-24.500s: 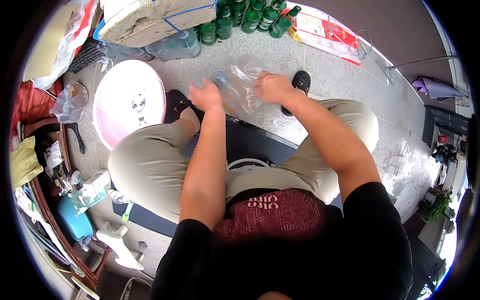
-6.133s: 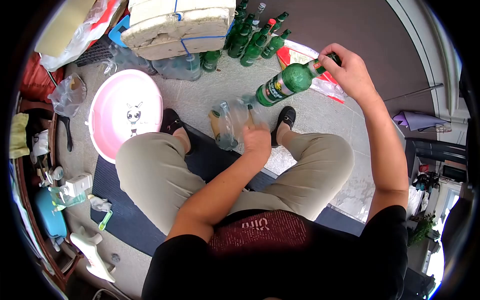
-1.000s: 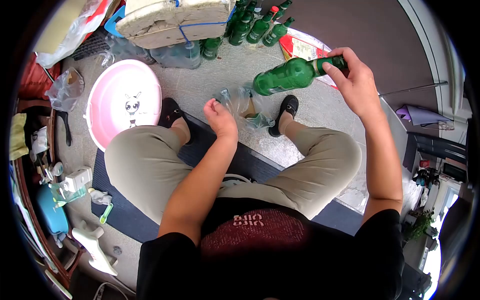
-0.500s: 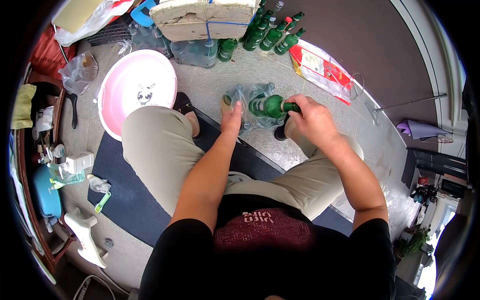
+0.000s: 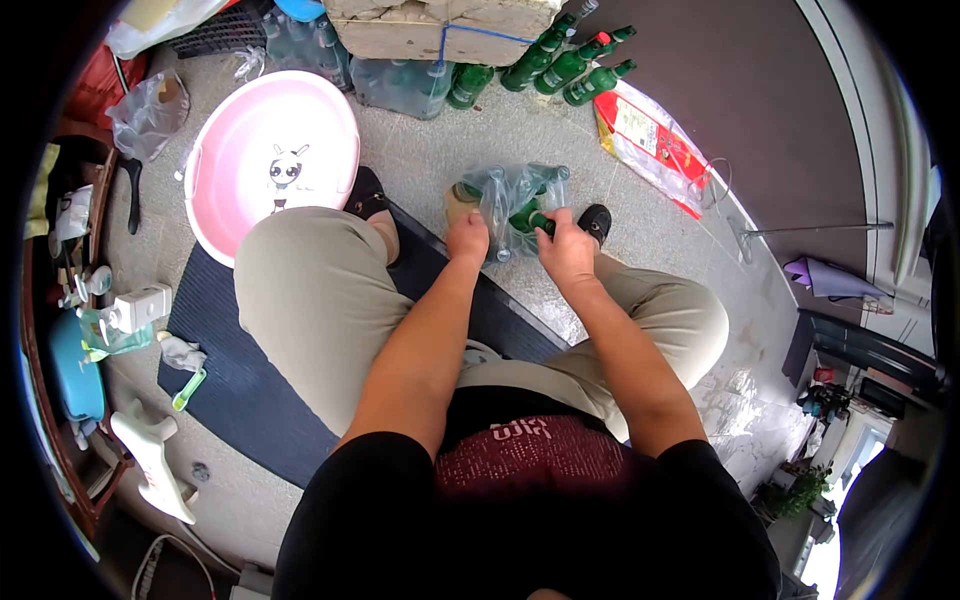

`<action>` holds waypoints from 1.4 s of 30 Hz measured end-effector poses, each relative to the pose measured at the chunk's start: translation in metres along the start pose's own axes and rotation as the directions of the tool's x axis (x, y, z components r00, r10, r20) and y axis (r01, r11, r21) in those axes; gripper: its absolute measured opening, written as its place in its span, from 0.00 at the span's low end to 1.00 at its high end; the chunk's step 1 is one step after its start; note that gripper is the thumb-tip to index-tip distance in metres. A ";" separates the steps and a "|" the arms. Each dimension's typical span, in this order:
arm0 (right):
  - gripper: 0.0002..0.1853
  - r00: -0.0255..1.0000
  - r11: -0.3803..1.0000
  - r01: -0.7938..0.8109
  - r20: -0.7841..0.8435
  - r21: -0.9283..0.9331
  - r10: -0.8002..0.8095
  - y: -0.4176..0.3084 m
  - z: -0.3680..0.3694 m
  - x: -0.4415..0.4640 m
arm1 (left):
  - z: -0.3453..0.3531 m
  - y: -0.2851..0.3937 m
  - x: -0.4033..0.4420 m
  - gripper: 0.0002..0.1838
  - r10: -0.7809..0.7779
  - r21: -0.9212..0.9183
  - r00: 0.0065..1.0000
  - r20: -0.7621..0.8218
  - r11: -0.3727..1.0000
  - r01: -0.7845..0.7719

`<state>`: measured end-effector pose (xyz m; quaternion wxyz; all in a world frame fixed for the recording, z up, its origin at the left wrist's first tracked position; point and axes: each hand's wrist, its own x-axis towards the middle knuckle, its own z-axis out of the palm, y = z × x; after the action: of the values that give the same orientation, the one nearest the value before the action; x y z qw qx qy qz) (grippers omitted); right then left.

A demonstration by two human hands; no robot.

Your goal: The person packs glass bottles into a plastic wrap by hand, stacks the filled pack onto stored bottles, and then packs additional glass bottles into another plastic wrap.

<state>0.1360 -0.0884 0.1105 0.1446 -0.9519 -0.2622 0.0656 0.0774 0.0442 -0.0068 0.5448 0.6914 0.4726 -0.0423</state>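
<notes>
Between my feet stands a clear plastic pack (image 5: 497, 190) with bottle-like shapes at its corners. My left hand (image 5: 467, 238) is closed on its left side, beside a tan patch (image 5: 457, 208). A green glass bottle (image 5: 525, 214) sits tilted, most of its body down inside the pack's right part. My right hand (image 5: 567, 250) has its fingers wrapped round the neck of that bottle. More green glass shows at the pack's upper left, partly hidden by the plastic.
A pink basin (image 5: 225, 165) lies to the left. Several green bottles (image 5: 567, 72) stand at the back, near a wrapped pack (image 5: 400, 85) and a tied foam box (image 5: 430, 40). A red and white bag (image 5: 650, 150) lies at right. A dark mat (image 5: 250, 370) runs beneath my legs.
My right hand has moved left and down with the green bottle, which now sits deeper in the plastic pack. My left hand stays on the pack. The camera view has shifted slightly.
</notes>
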 end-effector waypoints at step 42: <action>0.16 0.994 0.996 -0.009 0.110 -0.084 0.018 -0.008 0.023 0.014 | 0.015 0.012 0.088 0.31 -0.178 -0.702 0.695 0.697 -0.366 0.611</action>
<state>0.1397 -0.0687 0.0907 0.0896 -0.9537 -0.2659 0.1080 0.1415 0.0858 -0.0546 0.8634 -0.2059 0.4596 0.0299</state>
